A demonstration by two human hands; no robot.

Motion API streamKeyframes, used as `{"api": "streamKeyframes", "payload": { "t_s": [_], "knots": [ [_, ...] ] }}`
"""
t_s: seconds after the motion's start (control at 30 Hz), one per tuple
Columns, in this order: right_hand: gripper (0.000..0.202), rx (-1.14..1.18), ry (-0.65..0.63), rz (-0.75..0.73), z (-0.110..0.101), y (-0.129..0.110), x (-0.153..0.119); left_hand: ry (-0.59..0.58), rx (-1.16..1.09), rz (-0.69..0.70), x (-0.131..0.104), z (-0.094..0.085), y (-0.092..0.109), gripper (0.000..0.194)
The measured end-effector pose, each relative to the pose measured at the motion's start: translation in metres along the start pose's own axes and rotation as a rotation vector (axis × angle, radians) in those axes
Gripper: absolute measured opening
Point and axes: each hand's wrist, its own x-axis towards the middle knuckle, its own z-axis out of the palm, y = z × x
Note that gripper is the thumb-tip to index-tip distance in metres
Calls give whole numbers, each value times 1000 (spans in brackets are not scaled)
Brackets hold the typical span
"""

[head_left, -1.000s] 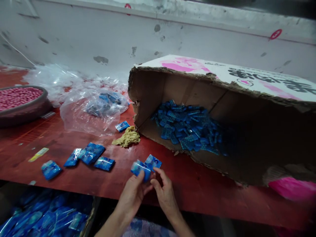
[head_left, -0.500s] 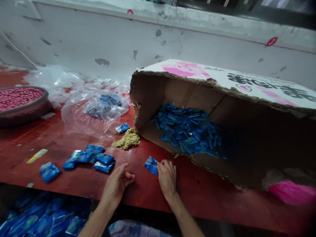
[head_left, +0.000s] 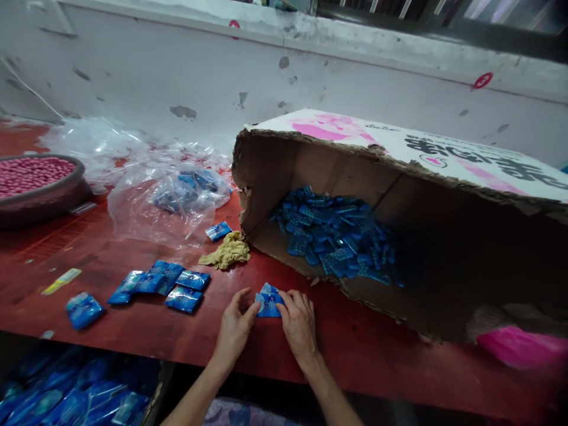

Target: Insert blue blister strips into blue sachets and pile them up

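Observation:
Between my two hands, near the front of the red table (head_left: 355,349), is a small blue packet (head_left: 268,303) with white print. My left hand (head_left: 237,322) pinches its left edge between thumb and forefinger. The fingers of my right hand (head_left: 298,322) are closed on its right side. Several blue packets (head_left: 153,280) lie in a cluster left of my hands, with a single one (head_left: 84,310) farther left. A crumpled yellow cloth (head_left: 227,251) and another blue packet (head_left: 218,231) are behind my left hand.
A torn cardboard box (head_left: 261,177) on its side holds many blue pieces (head_left: 332,231). At the left are clear plastic bags (head_left: 146,201) and a bowl rim (head_left: 80,171) around pink pieces. More blue packets (head_left: 84,390) sit below the table edge. Something pink (head_left: 519,346) lies right.
My left hand has moved right and taken hold of the packet's left side. The packet has turned and sits between both hands. Two packets at the right of the cluster lie farther apart.

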Motion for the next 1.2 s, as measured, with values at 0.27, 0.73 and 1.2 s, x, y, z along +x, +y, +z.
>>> {"api": "streamKeyframes", "payload": {
  "t_s": [0.27, 0.73, 1.2],
  "knots": [
    [40, 94, -1, -84, -1, -27, 39, 265, 805, 765, 26, -41, 34, 37],
    [25, 15, -98, -114, 33, -70, 113, 478, 1743, 822, 37, -85, 22, 35],
    [16, -19, 18, 7, 8, 2, 2, 126, 983, 791, 5, -30, -20, 25]
  ]
}}
